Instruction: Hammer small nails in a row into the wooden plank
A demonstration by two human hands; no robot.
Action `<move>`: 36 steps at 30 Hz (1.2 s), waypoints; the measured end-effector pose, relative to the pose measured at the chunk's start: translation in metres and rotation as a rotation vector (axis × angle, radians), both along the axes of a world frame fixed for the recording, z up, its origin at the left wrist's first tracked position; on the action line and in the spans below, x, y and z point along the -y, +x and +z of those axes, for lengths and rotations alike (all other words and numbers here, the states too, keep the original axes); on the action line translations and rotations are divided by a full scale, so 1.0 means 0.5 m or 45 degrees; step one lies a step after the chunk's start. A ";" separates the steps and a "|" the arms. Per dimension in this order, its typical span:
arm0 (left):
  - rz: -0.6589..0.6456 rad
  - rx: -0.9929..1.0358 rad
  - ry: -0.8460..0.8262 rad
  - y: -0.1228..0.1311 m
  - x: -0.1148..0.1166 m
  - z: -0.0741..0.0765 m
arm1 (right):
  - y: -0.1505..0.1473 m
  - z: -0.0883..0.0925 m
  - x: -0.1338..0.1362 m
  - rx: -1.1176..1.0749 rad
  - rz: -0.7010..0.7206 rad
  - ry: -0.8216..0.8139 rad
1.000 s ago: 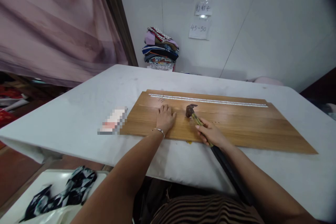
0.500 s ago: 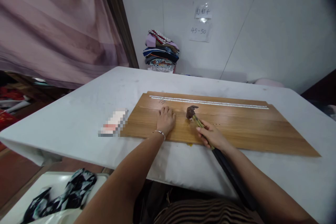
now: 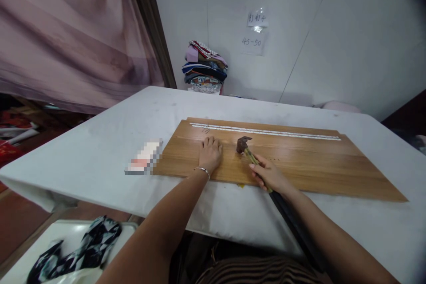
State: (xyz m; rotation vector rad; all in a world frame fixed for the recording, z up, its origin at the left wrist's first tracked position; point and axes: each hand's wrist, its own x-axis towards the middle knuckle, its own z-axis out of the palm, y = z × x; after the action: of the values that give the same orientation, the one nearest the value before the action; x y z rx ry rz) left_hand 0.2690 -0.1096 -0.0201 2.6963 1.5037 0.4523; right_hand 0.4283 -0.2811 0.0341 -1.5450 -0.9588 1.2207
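Observation:
A wide wooden board [image 3: 309,164] lies flat on the white-covered table. My left hand [image 3: 211,151] rests flat on its left part, fingers stretched out and holding nothing. My right hand [image 3: 268,172] is wrapped round the neck of a claw hammer [image 3: 242,144], whose long dark handle runs back under my forearm. The rusty hammer head is low over the board's middle; I cannot tell whether it touches. Several nails [image 3: 206,130] lie beyond my left fingertips. Two white measuring strips [image 3: 266,131] run along the board's far side. Small dark marks dot the wood right of the hammer.
A blurred-out flat object [image 3: 144,156] lies left of the board on the table [image 3: 100,142]. Folded cloths [image 3: 204,69] are stacked by the wall. A white chair [image 3: 66,230] with a patterned cloth stands at lower left, and a pink curtain [image 3: 73,31] hangs at left.
The whole view has shifted very slightly. Both hands and the hammer keep their places on and over the board.

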 end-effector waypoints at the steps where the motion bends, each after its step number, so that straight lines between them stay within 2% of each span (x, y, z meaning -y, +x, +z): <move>1: 0.003 -0.001 -0.002 0.000 0.000 0.000 | 0.000 0.000 0.000 0.006 0.004 -0.007; 36: 0.002 0.005 -0.019 0.002 0.001 0.001 | 0.001 -0.005 -0.004 -0.005 0.029 -0.002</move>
State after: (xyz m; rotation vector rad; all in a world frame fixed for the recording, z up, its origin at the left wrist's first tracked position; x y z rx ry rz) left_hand 0.2698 -0.1100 -0.0195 2.6818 1.5019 0.4443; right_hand 0.4289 -0.2791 0.0316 -1.5363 -0.9752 1.2400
